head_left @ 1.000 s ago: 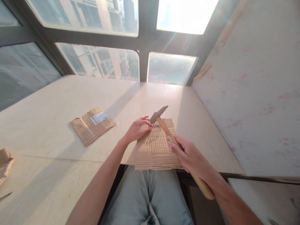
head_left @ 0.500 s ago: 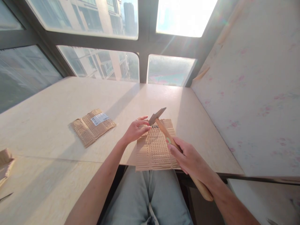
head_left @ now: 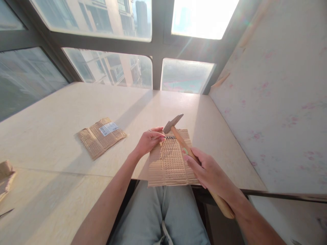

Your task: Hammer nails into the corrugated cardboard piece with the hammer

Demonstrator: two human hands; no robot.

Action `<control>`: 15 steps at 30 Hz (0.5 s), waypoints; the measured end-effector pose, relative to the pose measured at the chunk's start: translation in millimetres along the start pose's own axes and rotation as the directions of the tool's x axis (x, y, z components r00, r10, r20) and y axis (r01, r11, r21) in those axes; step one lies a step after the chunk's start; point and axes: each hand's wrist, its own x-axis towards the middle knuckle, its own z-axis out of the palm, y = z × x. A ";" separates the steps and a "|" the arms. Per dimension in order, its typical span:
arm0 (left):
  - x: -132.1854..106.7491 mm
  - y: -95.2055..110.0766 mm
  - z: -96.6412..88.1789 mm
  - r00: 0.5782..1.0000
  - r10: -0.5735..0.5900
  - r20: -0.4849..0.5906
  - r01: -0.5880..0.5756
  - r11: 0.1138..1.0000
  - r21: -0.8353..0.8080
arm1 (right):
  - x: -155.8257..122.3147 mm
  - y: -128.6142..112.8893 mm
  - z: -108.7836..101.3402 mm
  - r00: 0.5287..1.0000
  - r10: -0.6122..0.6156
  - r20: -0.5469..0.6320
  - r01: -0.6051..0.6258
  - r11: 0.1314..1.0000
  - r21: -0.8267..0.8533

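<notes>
- Perforated cardboard (head_left: 176, 166) is lying low in the frame's centre, overhanging the tabletop (head_left: 217, 136).
- Rows of dots, apparently holes, are covering its middle; dark nail-like bits (head_left: 170, 137) are lining only the top, so most rows seem left without them.
- The left hand (head_left: 148, 142) is narrowing its fingers there; any held piece is too small to tell.
- The right hand (head_left: 203, 166) is gripping a hammer (head_left: 181, 139).
- Labelled cardboard (head_left: 93, 141) is lying centre-left.

My camera sits on my head, facing forward and down: my legs (head_left: 145, 214) close below, left hand (head_left: 146, 143) and right hand (head_left: 204, 166) near mid-view, table (head_left: 63, 105) beyond, window (head_left: 187, 75) farthest, wall (head_left: 286, 88) along the right.
</notes>
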 end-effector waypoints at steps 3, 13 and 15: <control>0.2 -1.4 0.0 1.000 0.000 0.000 0.000 1.000 -0.005 | -0.3 0.7 -1.3 1.000 0.003 0.004 -0.003 1.000 -0.003; -0.5 -4.4 -2.0 0.999 0.021 0.043 -0.023 0.998 0.050 | 0.8 3.5 4.1 0.997 0.044 0.058 -0.044 0.999 -0.001; 0.2 -4.5 -2.8 0.998 0.029 0.060 -0.032 0.999 0.043 | 3.1 5.8 4.7 0.994 0.078 0.082 -0.078 0.997 -0.002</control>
